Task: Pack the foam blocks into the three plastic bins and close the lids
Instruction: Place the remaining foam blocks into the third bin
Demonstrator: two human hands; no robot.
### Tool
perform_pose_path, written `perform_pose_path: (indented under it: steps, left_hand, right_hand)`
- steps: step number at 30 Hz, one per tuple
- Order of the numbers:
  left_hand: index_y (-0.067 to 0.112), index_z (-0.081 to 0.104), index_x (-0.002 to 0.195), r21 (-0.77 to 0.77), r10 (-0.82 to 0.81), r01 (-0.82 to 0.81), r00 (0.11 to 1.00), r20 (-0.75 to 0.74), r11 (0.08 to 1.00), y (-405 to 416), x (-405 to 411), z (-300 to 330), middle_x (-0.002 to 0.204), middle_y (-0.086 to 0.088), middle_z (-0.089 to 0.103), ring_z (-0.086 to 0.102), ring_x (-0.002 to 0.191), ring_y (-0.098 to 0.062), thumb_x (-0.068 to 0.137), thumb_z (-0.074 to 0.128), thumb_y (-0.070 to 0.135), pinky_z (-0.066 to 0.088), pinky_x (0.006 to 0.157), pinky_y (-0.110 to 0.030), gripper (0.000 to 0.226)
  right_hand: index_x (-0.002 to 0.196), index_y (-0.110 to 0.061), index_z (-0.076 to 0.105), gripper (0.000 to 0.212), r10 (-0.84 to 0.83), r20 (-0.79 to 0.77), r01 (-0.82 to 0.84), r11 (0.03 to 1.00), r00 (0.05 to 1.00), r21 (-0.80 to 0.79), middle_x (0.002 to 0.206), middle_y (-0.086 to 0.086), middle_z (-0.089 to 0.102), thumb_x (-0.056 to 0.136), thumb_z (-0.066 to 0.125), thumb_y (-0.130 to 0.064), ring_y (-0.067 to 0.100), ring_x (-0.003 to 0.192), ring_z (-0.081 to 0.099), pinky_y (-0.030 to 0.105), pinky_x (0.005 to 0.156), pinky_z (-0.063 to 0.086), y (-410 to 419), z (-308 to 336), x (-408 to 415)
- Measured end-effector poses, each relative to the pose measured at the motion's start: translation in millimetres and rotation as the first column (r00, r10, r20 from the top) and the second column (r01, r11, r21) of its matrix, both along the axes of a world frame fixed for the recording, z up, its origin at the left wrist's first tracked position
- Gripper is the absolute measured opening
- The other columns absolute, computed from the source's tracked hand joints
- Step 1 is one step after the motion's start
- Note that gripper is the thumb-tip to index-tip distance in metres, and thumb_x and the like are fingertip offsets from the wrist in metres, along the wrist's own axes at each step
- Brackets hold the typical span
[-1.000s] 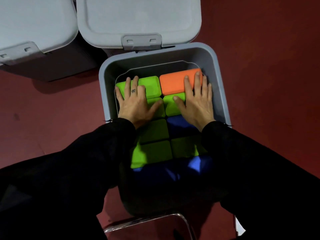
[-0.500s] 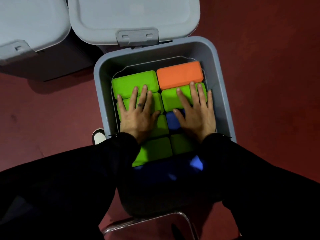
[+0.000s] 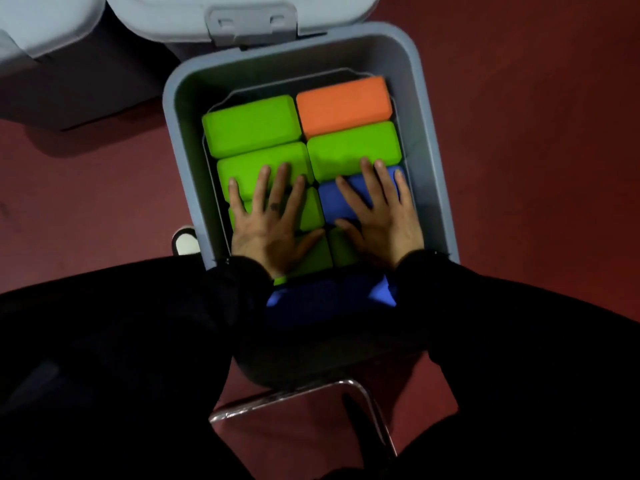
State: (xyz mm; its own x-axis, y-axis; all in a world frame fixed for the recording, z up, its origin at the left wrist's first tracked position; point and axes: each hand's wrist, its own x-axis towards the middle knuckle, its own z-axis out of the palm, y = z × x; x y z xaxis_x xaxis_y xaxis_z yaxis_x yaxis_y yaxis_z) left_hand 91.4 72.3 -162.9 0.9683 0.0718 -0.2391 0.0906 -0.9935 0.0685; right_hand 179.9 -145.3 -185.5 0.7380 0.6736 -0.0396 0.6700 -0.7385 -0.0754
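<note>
An open grey plastic bin (image 3: 180, 133) stands on the floor, filled with foam blocks laid in two columns. At the far end lie a green block (image 3: 249, 124) and an orange block (image 3: 343, 102). Behind the fingers is another green block (image 3: 353, 147). My left hand (image 3: 270, 220) lies flat, fingers spread, on the green blocks of the left column. My right hand (image 3: 381, 213) rests flat on a blue block (image 3: 349, 202). More blue foam (image 3: 325, 296) shows between my sleeves at the near end. The bin's lid (image 3: 242, 12) stands open at the far side.
A second grey bin (image 3: 38, 22) with its lid down sits at the upper left. Dark red floor surrounds the bins. A chrome tube frame (image 3: 301, 393) lies near my body. A white shoe tip (image 3: 185, 242) shows left of the open bin.
Both hands have slid back toward me along the top layer, from the far blocks to the middle ones. The far green and orange blocks are now uncovered.
</note>
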Motion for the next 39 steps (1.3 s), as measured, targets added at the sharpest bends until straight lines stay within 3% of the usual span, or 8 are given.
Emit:
perform_pose_path:
  steps: [4, 7, 11, 13, 16, 19, 24, 39]
  left_hand:
    - [0.018, 0.019, 0.159, 0.016, -0.047, 0.048, 0.996, -0.07, 0.999, -8.8, -1.6, -1.7, 0.167, -0.015, 0.011, 0.008, 0.153, -0.039, 0.095, 0.023, 0.074, 0.006, 0.113, -0.076, 0.085]
    - [0.014, 0.036, 0.155, 0.027, -0.163, 0.161, 0.984, 0.076, 0.987, -27.3, -17.5, 3.8, 0.162, -0.016, 0.028, 0.024, 0.15, -0.04, 0.099, 0.04, 0.059, 0.02, 0.112, -0.072, 0.071]
    - [0.014, 0.028, 0.157, -0.029, -0.261, 0.261, 0.965, 0.008, 0.965, -43.1, -56.9, 19.7, 0.166, -0.013, 0.019, 0.014, 0.153, -0.039, 0.086, 0.035, 0.079, 0.012, 0.111, -0.074, 0.097]
    - [0.017, 0.011, 0.161, -0.01, -0.282, 0.285, 0.945, -0.166, 0.959, -42.1, -79.7, 21.1, 0.169, -0.009, 0.0, -0.001, 0.154, -0.038, 0.073, 0.031, 0.092, 0.007, 0.107, -0.078, 0.117]
    - [0.019, -0.019, 0.156, 0.038, -0.298, 0.328, 0.895, -0.332, 0.944, -46.6, -94.8, 20.2, 0.164, -0.006, -0.027, -0.022, 0.151, -0.038, 0.061, 0.039, 0.098, 0.002, 0.104, -0.08, 0.136]
    - [0.016, -0.023, 0.154, 0.04, -0.304, 0.344, 0.874, -0.379, 0.938, -57.9, -99.3, 27.6, 0.163, -0.01, -0.03, -0.025, 0.148, -0.043, 0.067, 0.043, 0.093, 0.0, 0.106, -0.079, 0.134]
    - [0.012, 0.01, 0.161, -0.076, -0.359, 0.351, 0.904, -0.232, 0.933, -41.8, -103.0, 19.7, 0.168, -0.01, -0.008, -0.013, 0.151, -0.043, 0.081, 0.036, 0.083, 0.002, 0.108, -0.078, 0.11]
    - [0.02, 0.011, 0.161, -0.09, -0.307, 0.295, 0.932, -0.192, 0.951, -40.9, -107.1, 18.8, 0.169, -0.005, -0.003, -0.005, 0.154, -0.037, 0.081, 0.038, 0.082, 0.001, 0.111, -0.076, 0.104]
  right_hand:
    - [0.159, -0.029, 0.032, 0.071, -0.002, -0.088, 0.0, 1.0, 0.996, -0.014, 0.168, 0.018, 0.016, 0.1, 0.037, -0.068, 0.039, 0.155, 0.016, 0.059, 0.122, 0.015, -0.4, 7.6, -1.3]
    - [0.157, -0.024, 0.037, 0.071, 0.03, -0.107, -0.026, 0.999, 0.994, 0.04, 0.167, 0.019, 0.019, 0.098, 0.042, -0.064, 0.04, 0.155, 0.016, 0.057, 0.124, 0.011, -10.4, 24.9, -8.5]
    - [0.15, -0.017, 0.049, 0.07, 0.285, -0.064, -0.283, 0.958, 0.956, 0.036, 0.164, 0.017, 0.031, 0.095, 0.051, -0.06, 0.038, 0.153, 0.023, 0.061, 0.122, 0.016, -38.7, 44.3, -42.1]
    - [0.155, -0.021, 0.039, 0.088, 0.305, -0.155, -0.318, 0.946, 0.94, -0.068, 0.168, 0.015, 0.02, 0.086, 0.055, -0.072, 0.037, 0.156, 0.013, 0.068, 0.118, 0.015, -57.8, 47.8, -56.9]
    - [0.162, -0.03, 0.002, 0.126, 0.191, -0.283, -0.281, 0.904, 0.94, -0.322, 0.17, 0.01, -0.012, 0.065, 0.052, -0.093, 0.036, 0.156, -0.011, 0.077, 0.112, 0.013, -68.1, 46.9, -74.4]
    - [0.16, -0.029, -0.013, 0.141, 0.143, -0.315, -0.273, 0.866, 0.938, -0.418, 0.167, 0.011, -0.026, 0.056, 0.052, -0.097, 0.037, 0.153, -0.022, 0.079, 0.11, 0.012, -63.2, 47.8, -86.4]
    - [0.16, -0.026, 0.0, 0.116, 0.209, -0.253, -0.284, 0.906, 0.945, -0.315, 0.17, 0.015, -0.003, 0.075, 0.056, -0.083, 0.041, 0.156, -0.001, 0.079, 0.106, 0.025, -68.4, 34.3, -77.5]
    - [0.163, -0.03, 0.011, 0.107, 0.211, -0.295, -0.285, 0.93, 0.932, -0.233, 0.171, 0.007, 0.0, 0.078, 0.045, -0.085, 0.035, 0.157, -0.003, 0.081, 0.108, 0.018, -71.5, 30.6, -64.9]
